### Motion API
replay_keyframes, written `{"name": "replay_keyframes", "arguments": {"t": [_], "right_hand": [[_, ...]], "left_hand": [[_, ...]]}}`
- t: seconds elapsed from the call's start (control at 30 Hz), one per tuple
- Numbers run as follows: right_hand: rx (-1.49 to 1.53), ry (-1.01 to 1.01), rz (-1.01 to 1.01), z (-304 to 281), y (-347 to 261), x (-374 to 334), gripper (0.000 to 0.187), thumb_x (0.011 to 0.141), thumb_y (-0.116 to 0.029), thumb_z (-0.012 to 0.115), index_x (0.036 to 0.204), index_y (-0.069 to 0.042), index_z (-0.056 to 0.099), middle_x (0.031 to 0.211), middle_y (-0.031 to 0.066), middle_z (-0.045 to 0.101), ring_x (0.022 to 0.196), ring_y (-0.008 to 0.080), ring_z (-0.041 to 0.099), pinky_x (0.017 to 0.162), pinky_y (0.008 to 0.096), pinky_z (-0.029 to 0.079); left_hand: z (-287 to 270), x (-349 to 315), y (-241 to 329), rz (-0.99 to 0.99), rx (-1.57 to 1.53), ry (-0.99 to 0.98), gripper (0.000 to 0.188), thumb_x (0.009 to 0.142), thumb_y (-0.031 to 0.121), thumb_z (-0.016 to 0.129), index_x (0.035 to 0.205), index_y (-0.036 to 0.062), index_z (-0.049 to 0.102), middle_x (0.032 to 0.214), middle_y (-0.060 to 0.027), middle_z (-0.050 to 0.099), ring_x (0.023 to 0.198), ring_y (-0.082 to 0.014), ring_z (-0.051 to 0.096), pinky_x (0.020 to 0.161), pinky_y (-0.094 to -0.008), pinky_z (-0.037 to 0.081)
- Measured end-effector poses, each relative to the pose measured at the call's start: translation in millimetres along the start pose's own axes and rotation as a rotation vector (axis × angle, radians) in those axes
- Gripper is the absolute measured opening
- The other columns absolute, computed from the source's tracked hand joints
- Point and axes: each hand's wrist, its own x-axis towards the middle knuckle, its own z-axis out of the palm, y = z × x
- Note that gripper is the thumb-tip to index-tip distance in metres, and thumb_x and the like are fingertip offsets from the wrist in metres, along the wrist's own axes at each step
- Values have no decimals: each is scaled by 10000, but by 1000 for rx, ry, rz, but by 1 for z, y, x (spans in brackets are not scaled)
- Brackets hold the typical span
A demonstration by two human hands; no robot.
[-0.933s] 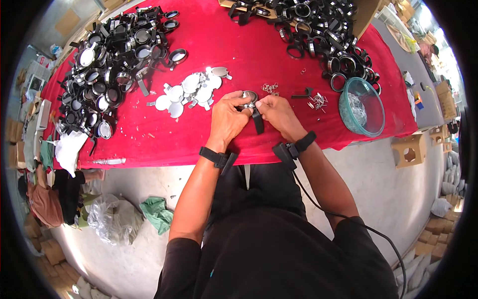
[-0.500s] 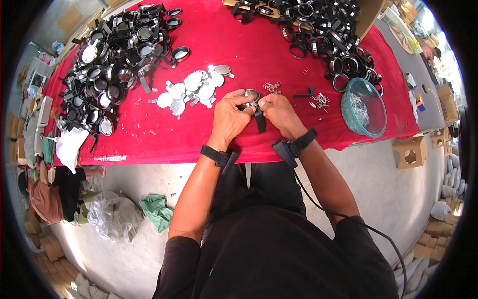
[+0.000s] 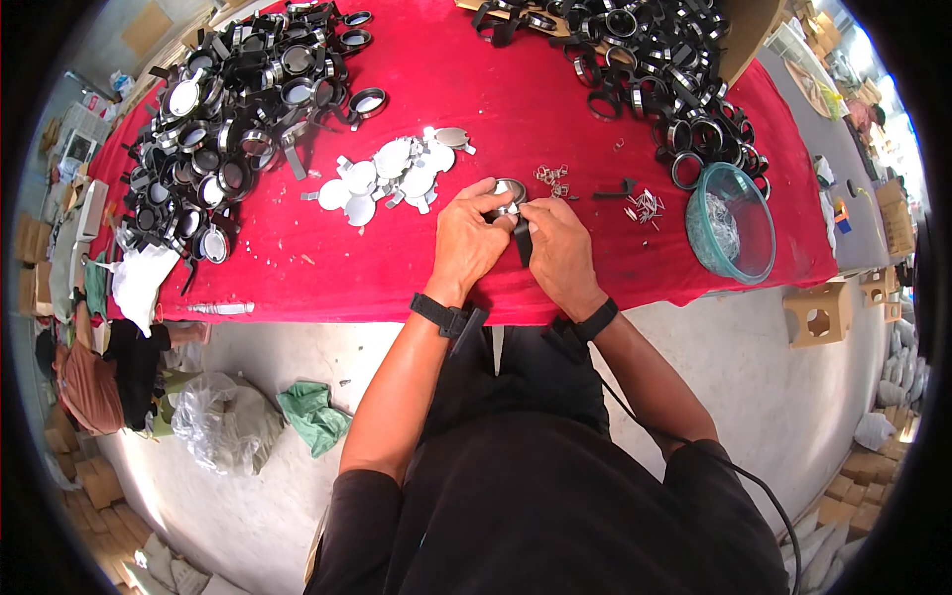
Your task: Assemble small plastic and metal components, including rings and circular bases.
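My left hand (image 3: 468,243) is closed around a round metal-and-black ring piece with a black handle (image 3: 510,190), held over the near part of the red table. The handle points toward me, between the two hands. My right hand (image 3: 561,253) is pinched at the spot where handle and ring meet; anything small between its fingertips is hidden. Just beyond the right hand lie small wire springs (image 3: 553,178), a loose black handle part (image 3: 613,190) and a little heap of silver pins (image 3: 645,206). Left of my hands is a pile of flat silver discs with tabs (image 3: 392,171).
Black ring pieces with handles heap up at the far left (image 3: 223,139) and far right (image 3: 659,69) of the red cloth (image 3: 347,268). A teal see-through bowl (image 3: 702,243) holding small metal bits stands at the right. A white cloth bag (image 3: 142,286) hangs at the left edge.
My right hand has rolled over, its back now more toward me, with its fingertips still at the ring piece. My left hand keeps its grip. The view has shifted slightly.
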Motion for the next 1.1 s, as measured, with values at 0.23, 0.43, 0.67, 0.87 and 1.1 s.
{"name": "replay_keyframes", "arguments": {"t": [0.23, 0.43, 0.67, 0.87, 1.1], "right_hand": [[-109, -94, 12, -18, 19, 18, 244, 952, 19, 670, 1185, 24, 744, 1150, 208, 732, 1081, 416, 708, 971, 491, 576], [-634, -376, -68, -91, 56, 48, 248, 832, -39, 765, 1079, -49, 774, 1016, 152, 731, 1036, 382, 694, 923, 504, 571], [-639, -410, -199, -94, 108, 41, 140, 845, -41, 765, 981, -69, 778, 954, 135, 708, 985, 357, 680, 883, 495, 569], [-576, -374, -153, -98, 122, 45, 102, 900, -34, 751, 997, -43, 780, 1001, 153, 724, 994, 369, 686, 905, 485, 576], [-388, -330, -211, -95, 78, 57, 144, 987, -76, 718, 1096, 16, 742, 1166, 192, 760, 1090, 404, 712, 957, 510, 581]], "left_hand": [[-3, -1, 5, 66, 94, -1, 427, 881, 79, 834, 1308, 59, 826, 1542, -264, 659, 1405, -359, 665, 1155, -409, 531], [-14, -8, 13, 62, 151, -111, 569, 844, 132, 899, 1394, 56, 775, 1612, -272, 594, 1449, -387, 627, 1211, -422, 494], [-11, -12, 13, 201, 332, -125, 809, 722, 230, 1010, 1462, 78, 720, 1606, -254, 582, 1462, -414, 592, 1227, -456, 486], [-5, -13, 15, 268, 389, -61, 775, 726, 278, 1004, 1428, 90, 737, 1505, -223, 640, 1396, -409, 610, 1195, -468, 498], [-2, -13, 24, 223, 416, -54, 757, 727, 333, 998, 1409, 118, 752, 1511, -238, 628, 1408, -439, 589, 1183, -498, 503]]}}
